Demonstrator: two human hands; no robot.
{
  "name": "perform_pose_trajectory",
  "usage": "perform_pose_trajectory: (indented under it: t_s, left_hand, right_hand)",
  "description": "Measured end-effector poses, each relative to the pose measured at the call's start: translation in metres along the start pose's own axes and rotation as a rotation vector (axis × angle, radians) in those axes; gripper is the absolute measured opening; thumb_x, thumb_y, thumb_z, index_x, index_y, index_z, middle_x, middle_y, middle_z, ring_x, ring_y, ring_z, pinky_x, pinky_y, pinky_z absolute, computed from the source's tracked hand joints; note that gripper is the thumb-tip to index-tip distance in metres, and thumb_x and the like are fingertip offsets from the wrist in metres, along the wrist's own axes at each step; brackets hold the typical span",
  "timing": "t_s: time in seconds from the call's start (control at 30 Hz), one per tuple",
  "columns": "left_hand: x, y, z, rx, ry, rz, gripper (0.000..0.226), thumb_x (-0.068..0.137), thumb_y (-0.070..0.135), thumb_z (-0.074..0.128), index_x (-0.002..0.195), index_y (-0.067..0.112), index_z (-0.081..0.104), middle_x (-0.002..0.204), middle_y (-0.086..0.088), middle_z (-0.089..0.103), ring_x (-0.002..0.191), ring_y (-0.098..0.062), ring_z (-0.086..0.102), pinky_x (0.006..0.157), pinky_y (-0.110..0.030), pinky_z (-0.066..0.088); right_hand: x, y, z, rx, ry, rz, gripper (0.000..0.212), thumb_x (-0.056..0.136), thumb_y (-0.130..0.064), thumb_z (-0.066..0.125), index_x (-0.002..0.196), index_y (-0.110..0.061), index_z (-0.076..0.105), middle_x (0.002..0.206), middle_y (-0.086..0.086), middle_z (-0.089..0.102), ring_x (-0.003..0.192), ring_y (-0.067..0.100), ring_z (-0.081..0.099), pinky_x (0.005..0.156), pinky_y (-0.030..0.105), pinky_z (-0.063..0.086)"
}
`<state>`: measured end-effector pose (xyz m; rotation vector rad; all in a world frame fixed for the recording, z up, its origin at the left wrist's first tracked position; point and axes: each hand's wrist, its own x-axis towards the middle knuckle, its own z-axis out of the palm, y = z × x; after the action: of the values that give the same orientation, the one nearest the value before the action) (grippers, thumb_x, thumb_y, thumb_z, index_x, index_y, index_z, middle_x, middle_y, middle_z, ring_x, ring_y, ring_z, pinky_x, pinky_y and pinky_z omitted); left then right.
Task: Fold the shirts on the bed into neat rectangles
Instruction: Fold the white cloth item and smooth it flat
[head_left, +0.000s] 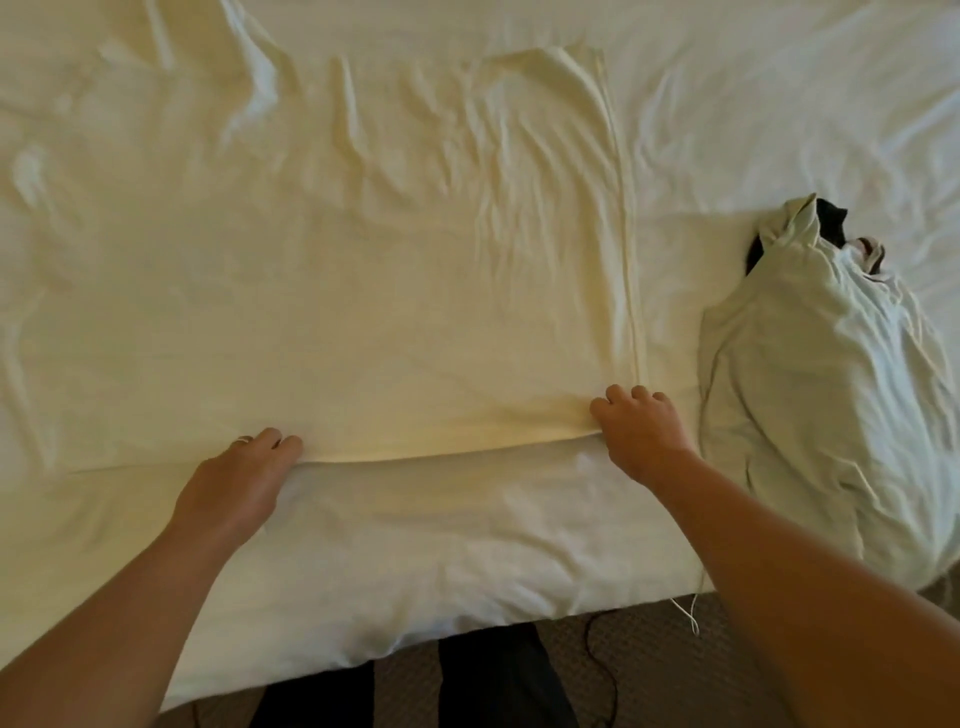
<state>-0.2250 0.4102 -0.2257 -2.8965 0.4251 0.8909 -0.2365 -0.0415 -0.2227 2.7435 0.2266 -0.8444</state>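
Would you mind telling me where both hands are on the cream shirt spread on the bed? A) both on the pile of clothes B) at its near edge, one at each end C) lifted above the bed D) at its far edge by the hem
B: the left hand and the right hand both grip the near edge of the cream shirt, one at each end, while the pile of clothes lies untouched to the right.
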Motion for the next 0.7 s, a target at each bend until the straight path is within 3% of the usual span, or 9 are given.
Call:
perform_pose_trajectory:
  t_s: [0.1,0.2,0.33,0.53,0.7]
  left_hand:
    - [0.008,-0.001,-0.013,-0.127,-0.02,-0.054,0.023,0.083,-0.004,0.058,0.087,0.018,0.063,0.09,-0.003,0.057,0.086,-0.032,0.062,0.06,-0.036,0.044]
    - [0.023,-0.015,-0.027,-0.322,-0.015,-0.158,0.031,0.088,-0.001,0.054,0.067,0.021,0.059,0.08,-0.002,0.057,0.079,-0.031,0.058,0.066,-0.037,0.047]
    - [0.054,-0.034,-0.057,-0.424,0.041,-0.253,0.028,0.09,0.003,0.055,0.073,0.021,0.068,0.081,-0.005,0.066,0.073,-0.027,0.058,0.066,-0.038,0.051]
    - [0.102,-0.037,-0.097,-0.358,0.12,-0.286,0.015,0.088,0.021,0.058,0.075,0.022,0.064,0.088,0.0,0.064,0.081,-0.029,0.057,0.066,-0.036,0.045]
    - [0.147,-0.045,-0.115,-0.324,0.216,-0.246,0.028,0.076,0.045,0.049,0.077,0.022,0.063,0.091,-0.002,0.06,0.087,-0.035,0.058,0.07,-0.037,0.044]
  right_hand:
    - [0.006,0.003,-0.007,0.039,-0.087,0.001,0.025,0.095,-0.02,0.055,0.12,-0.021,0.057,0.115,-0.001,0.059,0.108,0.023,0.06,0.084,0.033,0.044]
    - [0.025,0.013,-0.03,0.077,-0.199,0.014,0.024,0.095,-0.022,0.052,0.117,-0.024,0.059,0.104,-0.002,0.062,0.099,0.021,0.062,0.087,0.034,0.046]
    - [0.056,0.025,-0.06,0.084,-0.182,0.02,0.02,0.094,-0.022,0.049,0.112,-0.024,0.057,0.084,-0.003,0.05,0.082,0.021,0.055,0.08,0.032,0.042]
    - [0.104,0.045,-0.081,0.117,-0.033,0.08,0.026,0.093,-0.019,0.047,0.115,-0.024,0.059,0.108,0.0,0.066,0.104,0.024,0.063,0.091,0.037,0.042]
    - [0.149,0.06,-0.092,0.121,0.07,0.086,0.025,0.092,-0.017,0.046,0.112,-0.023,0.062,0.105,0.003,0.064,0.102,0.026,0.06,0.091,0.04,0.042]
